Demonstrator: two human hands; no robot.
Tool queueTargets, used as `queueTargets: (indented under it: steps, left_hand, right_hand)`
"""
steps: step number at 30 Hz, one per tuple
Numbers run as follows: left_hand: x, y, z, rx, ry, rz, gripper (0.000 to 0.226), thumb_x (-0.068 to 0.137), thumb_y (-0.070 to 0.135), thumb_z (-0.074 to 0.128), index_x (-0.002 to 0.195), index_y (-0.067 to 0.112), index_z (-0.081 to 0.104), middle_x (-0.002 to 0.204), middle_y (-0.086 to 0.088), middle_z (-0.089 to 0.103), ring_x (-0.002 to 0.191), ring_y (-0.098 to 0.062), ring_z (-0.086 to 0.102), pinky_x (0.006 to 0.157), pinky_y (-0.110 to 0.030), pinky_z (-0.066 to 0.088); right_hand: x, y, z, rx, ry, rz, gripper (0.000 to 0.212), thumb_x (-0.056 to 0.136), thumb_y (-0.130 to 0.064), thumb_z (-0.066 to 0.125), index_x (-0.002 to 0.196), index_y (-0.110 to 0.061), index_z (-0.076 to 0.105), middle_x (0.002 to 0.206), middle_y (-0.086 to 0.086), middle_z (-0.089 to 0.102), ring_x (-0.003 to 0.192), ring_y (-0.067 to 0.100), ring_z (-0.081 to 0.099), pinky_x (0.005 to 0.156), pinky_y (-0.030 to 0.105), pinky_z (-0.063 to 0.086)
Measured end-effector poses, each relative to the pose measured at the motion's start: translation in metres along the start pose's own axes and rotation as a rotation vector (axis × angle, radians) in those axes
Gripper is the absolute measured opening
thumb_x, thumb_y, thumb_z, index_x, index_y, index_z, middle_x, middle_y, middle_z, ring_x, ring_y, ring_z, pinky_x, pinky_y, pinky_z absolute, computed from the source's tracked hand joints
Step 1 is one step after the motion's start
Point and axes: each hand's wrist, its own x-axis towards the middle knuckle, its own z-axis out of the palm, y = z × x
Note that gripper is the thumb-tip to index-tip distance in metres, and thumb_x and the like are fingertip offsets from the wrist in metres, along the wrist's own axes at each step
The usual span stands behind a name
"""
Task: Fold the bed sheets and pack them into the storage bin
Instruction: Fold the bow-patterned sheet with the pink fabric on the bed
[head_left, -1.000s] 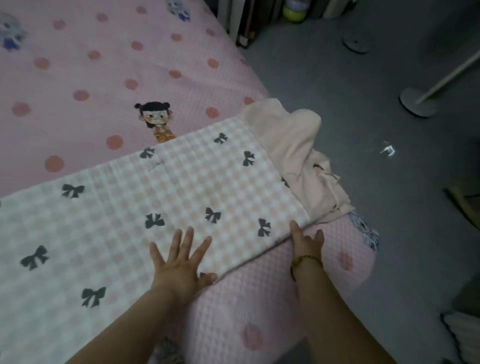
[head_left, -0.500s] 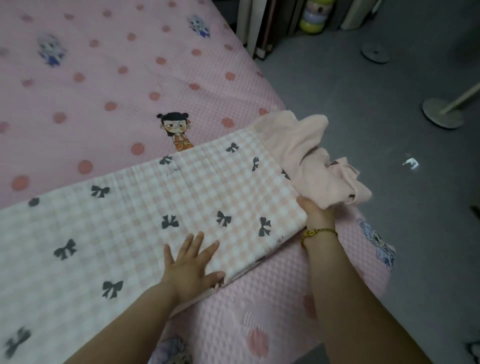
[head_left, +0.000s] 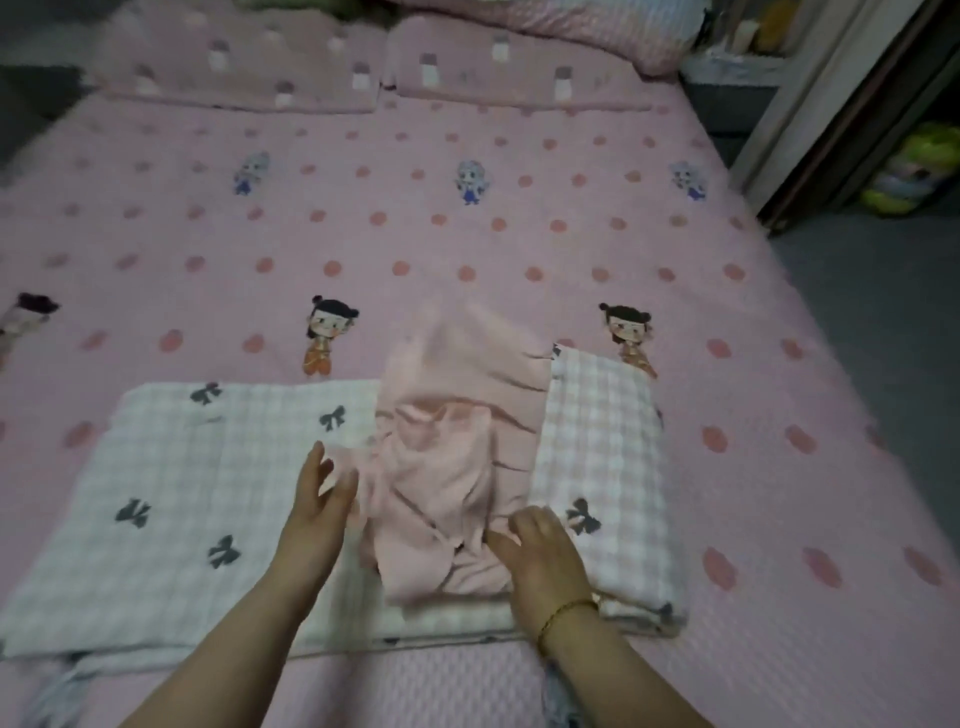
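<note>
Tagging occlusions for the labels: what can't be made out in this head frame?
Storage bin: nowhere in the head view.
Checked sheet: its middle lies under the pink cloth, so folds there are hidden.
Right hand: fingertips hidden by its own back; pinching or pressing the pink cloth, cannot tell.
Left hand: fingers motion-blurred.
Yellow-green object, top right: dark and blurred, unidentifiable.

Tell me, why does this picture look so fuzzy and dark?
Head view: the room light is dim, so colours look dull and nothing is crisp. The left hand and the near-left corner of the checked sheet are smeared by motion blur. The wide lens seems to bow the edges of the bed. No glare shows.
</note>
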Motion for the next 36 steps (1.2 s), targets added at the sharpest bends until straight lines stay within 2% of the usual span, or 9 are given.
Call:
queueTargets:
  steps: [5,9,12,19,23,26,29,31,36]
  left_hand:
    - [0.012,-0.027,-0.004,0.052,-0.047,-0.107,0.074,0.091,0.027,0.055,0.149,0.018,0.009,0.154,-0.005,0.019,0.140,-0.021,0.023,0.110,-0.034,0.024]
    - [0.036,-0.013,0.029,0.014,-0.109,-0.150,0.095,0.081,0.037,0.069,0.149,0.015,0.007,0.154,-0.006,0.020,0.139,-0.021,0.025,0.109,-0.030,0.025]
    - [0.050,-0.002,0.055,0.011,-0.046,-0.213,0.086,0.083,0.031,0.067,0.146,0.009,0.014,0.148,-0.009,0.030,0.135,-0.025,0.034,0.106,-0.030,0.030]
    - [0.045,-0.010,0.060,0.262,-0.013,-0.106,0.026,0.092,0.016,0.050,0.103,-0.003,0.062,0.113,-0.017,0.062,0.111,-0.028,0.055,0.067,-0.019,0.028]
    - [0.031,-0.022,0.023,0.240,0.084,-0.103,0.019,0.071,0.035,0.049,0.063,0.018,0.049,0.090,-0.017,0.063,0.099,-0.034,0.056,0.062,-0.023,0.025]
    - [0.031,-0.039,0.006,0.150,0.153,-0.147,0.019,0.082,0.027,0.059,0.070,0.014,0.051,0.081,-0.008,0.061,0.100,-0.034,0.056,0.057,-0.029,0.025]
    - [0.046,-0.059,0.002,0.203,0.154,-0.174,0.013,0.083,0.021,0.063,0.078,0.019,0.051,0.101,-0.015,0.063,0.101,-0.031,0.056,0.055,-0.026,0.028]
    - [0.056,-0.070,-0.003,0.259,0.115,-0.153,0.010,0.084,0.020,0.063,0.086,0.023,0.055,0.096,-0.005,0.061,0.105,-0.029,0.055,0.063,-0.021,0.035]
    - [0.070,-0.096,-0.058,0.584,0.381,-0.059,0.070,0.076,0.055,0.054,0.129,0.008,0.053,0.138,-0.013,0.046,0.130,-0.027,0.038,0.107,-0.034,0.025]
  right_hand:
    - [-0.004,-0.003,0.016,-0.143,-0.049,-0.066,0.063,0.014,-0.010,0.079,0.076,-0.022,0.073,0.079,-0.001,0.048,0.077,0.017,0.036,0.068,0.022,0.033]
    - [-0.007,-0.003,0.015,-0.106,0.007,-0.120,0.038,0.043,-0.004,0.057,0.074,-0.020,0.072,0.084,-0.002,0.033,0.077,0.016,0.036,0.064,0.023,0.026]
    - [-0.014,-0.003,0.019,-0.060,0.058,-0.189,0.035,0.057,-0.011,0.037,0.078,-0.022,0.063,0.085,-0.003,0.036,0.078,0.015,0.037,0.064,0.021,0.027]
    - [-0.006,0.005,0.008,-0.103,0.004,-0.266,0.030,0.067,-0.047,0.043,0.079,-0.031,0.066,0.072,-0.010,0.058,0.079,0.006,0.039,0.069,0.014,0.047]
    - [0.039,-0.002,-0.022,-0.189,0.226,-0.075,0.043,0.089,-0.055,0.027,0.114,-0.027,0.048,0.118,0.003,0.052,0.111,0.019,0.040,0.104,0.038,0.019]
    - [0.077,-0.021,-0.014,-0.363,-0.095,-0.009,0.076,0.080,-0.066,0.023,0.144,-0.025,0.022,0.154,0.010,0.012,0.137,0.030,0.006,0.104,0.049,-0.012]
    - [0.097,-0.023,0.029,-0.408,-0.597,0.008,0.082,0.083,-0.071,0.027,0.144,-0.036,-0.015,0.137,0.000,-0.040,0.120,0.028,-0.045,0.077,0.056,-0.039]
    - [0.105,-0.017,0.047,-0.454,-0.738,0.058,0.082,0.084,-0.070,0.028,0.144,-0.036,-0.016,0.140,-0.003,-0.040,0.118,0.027,-0.046,0.069,0.056,-0.041]
    - [0.121,-0.020,0.064,-0.569,-0.843,0.113,0.066,0.095,-0.050,0.025,0.145,-0.033,-0.015,0.148,0.003,-0.034,0.134,0.036,-0.034,0.066,0.061,-0.039]
